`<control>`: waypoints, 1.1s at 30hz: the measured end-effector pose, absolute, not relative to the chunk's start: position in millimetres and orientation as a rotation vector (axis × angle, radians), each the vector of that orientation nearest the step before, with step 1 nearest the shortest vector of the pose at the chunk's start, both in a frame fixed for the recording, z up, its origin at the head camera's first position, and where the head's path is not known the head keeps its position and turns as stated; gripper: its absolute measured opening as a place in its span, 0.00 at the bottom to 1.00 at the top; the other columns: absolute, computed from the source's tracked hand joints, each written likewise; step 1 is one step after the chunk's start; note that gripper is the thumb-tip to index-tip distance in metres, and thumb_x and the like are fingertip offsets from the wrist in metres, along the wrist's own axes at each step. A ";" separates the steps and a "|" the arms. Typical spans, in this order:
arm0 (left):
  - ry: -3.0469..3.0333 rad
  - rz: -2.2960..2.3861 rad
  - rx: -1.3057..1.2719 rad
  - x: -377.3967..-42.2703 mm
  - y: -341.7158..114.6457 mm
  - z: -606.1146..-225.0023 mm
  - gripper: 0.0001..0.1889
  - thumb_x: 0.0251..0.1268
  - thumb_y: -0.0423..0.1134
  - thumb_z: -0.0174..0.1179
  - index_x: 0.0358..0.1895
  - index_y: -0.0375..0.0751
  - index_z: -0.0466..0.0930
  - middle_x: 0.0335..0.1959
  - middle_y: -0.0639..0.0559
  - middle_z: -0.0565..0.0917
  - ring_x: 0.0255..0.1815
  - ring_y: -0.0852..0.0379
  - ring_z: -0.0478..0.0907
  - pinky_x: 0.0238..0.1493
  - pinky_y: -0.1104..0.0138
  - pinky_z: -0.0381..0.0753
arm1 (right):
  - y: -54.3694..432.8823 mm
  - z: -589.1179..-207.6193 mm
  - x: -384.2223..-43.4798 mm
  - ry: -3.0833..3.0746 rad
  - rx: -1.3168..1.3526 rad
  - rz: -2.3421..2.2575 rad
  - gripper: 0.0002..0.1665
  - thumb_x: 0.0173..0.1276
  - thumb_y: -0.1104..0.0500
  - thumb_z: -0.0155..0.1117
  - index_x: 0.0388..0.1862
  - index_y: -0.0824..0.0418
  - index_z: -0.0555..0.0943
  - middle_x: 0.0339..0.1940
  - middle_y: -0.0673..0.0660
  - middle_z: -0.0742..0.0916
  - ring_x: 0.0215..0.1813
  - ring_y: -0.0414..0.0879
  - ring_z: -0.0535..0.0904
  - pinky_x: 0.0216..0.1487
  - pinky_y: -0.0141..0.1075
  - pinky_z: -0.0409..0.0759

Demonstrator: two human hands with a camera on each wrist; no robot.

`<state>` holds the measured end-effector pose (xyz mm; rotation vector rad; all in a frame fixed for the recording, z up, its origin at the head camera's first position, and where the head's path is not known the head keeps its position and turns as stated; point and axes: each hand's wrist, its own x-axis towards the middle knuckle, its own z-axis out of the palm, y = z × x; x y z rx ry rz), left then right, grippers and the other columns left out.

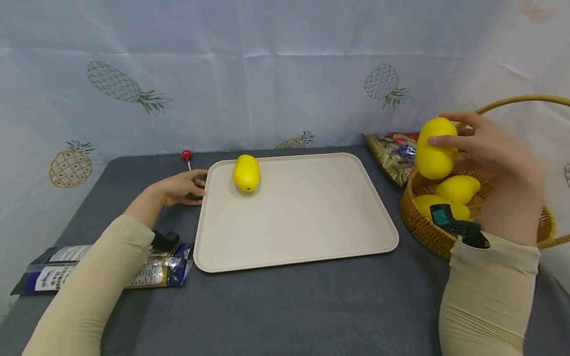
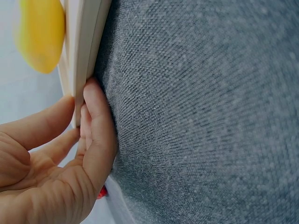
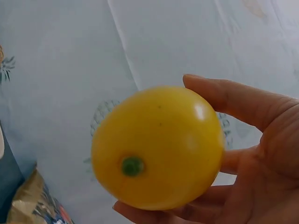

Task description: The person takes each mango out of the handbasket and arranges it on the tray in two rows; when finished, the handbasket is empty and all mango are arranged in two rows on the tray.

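Observation:
My right hand grips a smooth yellow mango above the wicker basket. In the right wrist view, the green stem end of this mango faces the camera, with thumb and fingers around its side. Two more yellow fruits lie in the basket, partly hidden by the right wrist. At the left edge of the beige tray, my left hand pinches the rim, thumb on one side and fingers on the other, seen close in the left wrist view. Another yellow mango lies on the tray's far left corner.
A gold snack bag lies behind the basket, whose tall handle arches at the right. Blue and gold packets lie under the left forearm. Beyond the left hand is a red lollipop. A pineapple-print curtain hangs behind.

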<state>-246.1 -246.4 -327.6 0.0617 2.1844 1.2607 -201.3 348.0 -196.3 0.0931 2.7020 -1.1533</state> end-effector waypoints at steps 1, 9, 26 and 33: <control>2.183 1.263 0.061 -246.2 -246.5 -327.7 0.45 0.74 0.32 0.53 0.81 0.46 0.31 0.65 0.38 0.61 0.50 0.57 0.76 0.55 0.63 0.84 | 342.2 -195.4 -202.6 2.696 0.079 -1.158 0.52 0.71 0.38 0.57 0.82 0.41 0.38 0.72 0.69 0.60 0.41 0.31 0.79 0.42 0.32 0.88; 2.180 1.269 0.056 -245.1 -245.0 -326.9 0.44 0.73 0.31 0.53 0.81 0.45 0.31 0.65 0.38 0.62 0.48 0.59 0.76 0.53 0.65 0.84 | 288.2 -189.8 -211.5 2.669 -0.037 -1.181 0.50 0.70 0.38 0.60 0.82 0.46 0.46 0.69 0.62 0.68 0.45 0.38 0.80 0.43 0.30 0.85; 2.186 1.265 0.052 -245.3 -246.0 -327.5 0.44 0.74 0.31 0.53 0.81 0.46 0.31 0.65 0.38 0.61 0.50 0.58 0.75 0.54 0.65 0.84 | 200.8 -207.2 -245.7 2.649 -0.182 -1.159 0.51 0.67 0.40 0.65 0.81 0.49 0.50 0.71 0.65 0.70 0.61 0.58 0.75 0.59 0.49 0.83; 2.200 1.264 0.056 -246.8 -245.9 -327.7 0.44 0.74 0.31 0.52 0.81 0.46 0.32 0.65 0.38 0.60 0.52 0.54 0.74 0.53 0.64 0.84 | 170.5 -219.5 -261.9 2.586 -0.234 -1.172 0.49 0.65 0.44 0.67 0.80 0.49 0.54 0.69 0.64 0.71 0.59 0.57 0.76 0.52 0.45 0.86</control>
